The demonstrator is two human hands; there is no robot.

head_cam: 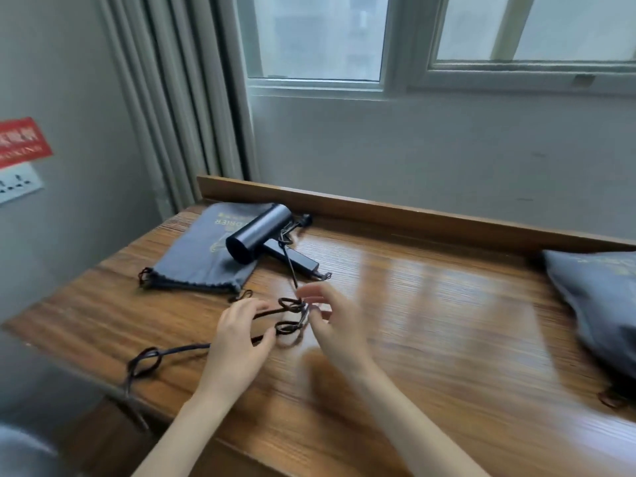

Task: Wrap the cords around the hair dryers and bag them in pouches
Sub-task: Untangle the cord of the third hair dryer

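A dark hair dryer (258,233) lies on the wooden table (430,304), its barrel resting on a flat grey pouch (196,256). Its dark cord (292,311) runs from the handle toward me, forms tangled loops between my hands, then trails left over the table's edge. My left hand (237,339) pinches the cord between thumb and fingers just left of the loops. My right hand (330,321), blurred, has its fingers at the loops on their right side; its grip is unclear.
A second grey pouch (599,304), filled out, lies at the table's right end. A raised wooden lip (378,208) runs along the back edge. A curtain (179,98) hangs at the back left, and a wall socket (19,182) is on the left wall.
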